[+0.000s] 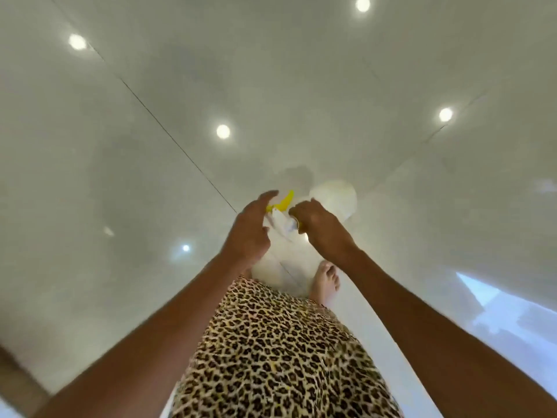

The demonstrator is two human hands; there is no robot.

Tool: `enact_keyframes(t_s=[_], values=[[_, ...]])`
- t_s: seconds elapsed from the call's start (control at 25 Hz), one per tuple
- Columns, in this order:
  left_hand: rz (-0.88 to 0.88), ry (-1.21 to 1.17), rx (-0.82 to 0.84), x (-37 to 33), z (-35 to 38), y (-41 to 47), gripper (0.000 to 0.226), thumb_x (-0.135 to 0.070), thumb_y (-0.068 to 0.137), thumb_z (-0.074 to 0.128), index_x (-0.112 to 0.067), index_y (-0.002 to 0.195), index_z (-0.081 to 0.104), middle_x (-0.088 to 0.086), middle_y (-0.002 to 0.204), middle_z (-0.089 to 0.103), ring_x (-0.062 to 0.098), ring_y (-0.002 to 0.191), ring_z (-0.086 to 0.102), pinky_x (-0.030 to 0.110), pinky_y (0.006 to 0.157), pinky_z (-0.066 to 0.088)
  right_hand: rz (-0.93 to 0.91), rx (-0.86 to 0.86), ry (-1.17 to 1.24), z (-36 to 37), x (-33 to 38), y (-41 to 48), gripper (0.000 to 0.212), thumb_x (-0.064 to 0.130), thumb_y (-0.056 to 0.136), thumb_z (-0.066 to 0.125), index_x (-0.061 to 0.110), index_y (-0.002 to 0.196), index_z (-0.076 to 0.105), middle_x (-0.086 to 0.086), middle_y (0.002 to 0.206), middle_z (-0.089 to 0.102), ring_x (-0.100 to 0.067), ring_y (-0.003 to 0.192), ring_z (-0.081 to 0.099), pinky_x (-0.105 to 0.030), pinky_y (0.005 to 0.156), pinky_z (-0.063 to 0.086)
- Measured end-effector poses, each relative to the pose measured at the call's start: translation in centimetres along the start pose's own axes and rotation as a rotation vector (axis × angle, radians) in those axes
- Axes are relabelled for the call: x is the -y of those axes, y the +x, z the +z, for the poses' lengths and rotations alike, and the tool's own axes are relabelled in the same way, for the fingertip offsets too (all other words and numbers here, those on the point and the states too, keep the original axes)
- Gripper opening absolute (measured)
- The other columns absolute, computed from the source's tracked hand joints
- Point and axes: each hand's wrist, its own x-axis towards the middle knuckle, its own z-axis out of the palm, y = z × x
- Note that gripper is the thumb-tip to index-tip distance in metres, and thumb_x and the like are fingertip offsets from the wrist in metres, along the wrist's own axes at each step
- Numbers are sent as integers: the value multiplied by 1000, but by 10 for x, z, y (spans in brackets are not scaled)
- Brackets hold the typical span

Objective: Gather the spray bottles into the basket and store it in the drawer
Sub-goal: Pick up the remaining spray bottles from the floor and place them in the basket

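Observation:
Two white spray bottles are held close together above the floor, both blurred. One spray bottle (284, 260) has a yellow trigger at its top, and my left hand (248, 233) wraps its upper part with the forefinger stretched over the trigger. My right hand (318, 227) is closed on the neck of the second bottle (336, 196), whose round white body sticks out beyond my fingers. No basket or drawer is in view.
A glossy white tiled floor (150, 176) fills the view and mirrors round ceiling lights. My bare foot (327, 279) and a leopard-print garment (283, 357) are below the hands. A brown wooden edge (12, 375) shows at the bottom left.

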Motion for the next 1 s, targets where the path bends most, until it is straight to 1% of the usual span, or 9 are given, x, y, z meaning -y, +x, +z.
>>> enact_keyframes(t_s=[0.04, 0.12, 0.2, 0.28, 0.44, 0.64, 0.76, 0.92, 1.0], values=[[30, -69, -34, -24, -20, -22, 64, 22, 74, 47, -16, 126, 49, 6, 122, 54, 20, 108, 51, 1, 81, 39, 33, -23, 84, -21, 28, -19, 45, -17, 76, 44, 3, 113, 60, -15, 114, 61, -29, 100, 56, -24, 88, 44], [71, -196, -68, -67, -59, -66, 54, 25, 74, 49, -13, 110, 61, 4, 114, 56, 19, 102, 54, 1, 71, 43, 85, -64, 218, -61, 80, -57, 47, -21, 75, 50, 3, 114, 61, -17, 118, 61, -23, 96, 58, 1, 71, 38], [124, -223, -72, -106, -103, -111, 45, 19, 75, 56, -15, 103, 65, 1, 115, 56, 19, 102, 58, 12, 81, 49, 57, -107, 262, -99, 128, -93, 46, -21, 75, 54, 1, 114, 61, -19, 118, 62, -22, 97, 57, 10, 66, 33], [181, -214, -92, -139, -149, -161, 44, 16, 75, 58, -14, 106, 64, 1, 117, 57, 21, 104, 61, 26, 90, 50, -14, -115, 306, -133, 178, -129, 45, -22, 75, 54, 1, 113, 61, -19, 114, 62, -23, 94, 57, 8, 66, 36], [329, -62, -206, -180, -209, -255, 39, 21, 75, 53, -3, 104, 64, 9, 132, 50, 13, 107, 54, 21, 90, 48, -154, -103, 338, -176, 267, -195, 55, -29, 72, 44, 3, 114, 61, -10, 109, 61, -20, 94, 55, 3, 68, 42], [356, -77, -522, -195, -218, -358, 25, 10, 75, 64, -4, 95, 69, 12, 106, 65, 19, 93, 62, 25, 82, 51, -333, -50, 338, -192, 323, -263, 47, -22, 77, 52, 2, 116, 60, -9, 114, 62, -13, 99, 54, 6, 75, 35], [333, -89, -728, -195, -210, -413, 19, 1, 77, 66, -9, 93, 70, 2, 90, 65, 14, 80, 59, 17, 69, 46, -390, -32, 399, -196, 351, -302, 42, -16, 81, 54, 8, 115, 62, -2, 109, 65, -4, 92, 59, 3, 72, 40], [283, -147, -948, -182, -203, -474, 19, -1, 80, 64, -12, 95, 68, -7, 88, 60, 7, 78, 57, 13, 65, 46, -483, 1, 425, -190, 399, -336, 40, 8, 79, 71, 22, 115, 61, 10, 104, 65, 11, 87, 60, -7, 69, 51], [255, -154, -1030, -169, -207, -504, 20, -2, 81, 63, -13, 96, 68, -7, 89, 60, 0, 77, 56, 10, 66, 46, -539, 21, 380, -179, 429, -349, 36, 11, 77, 73, 22, 111, 64, 15, 99, 65, 5, 88, 61, -10, 69, 53]])
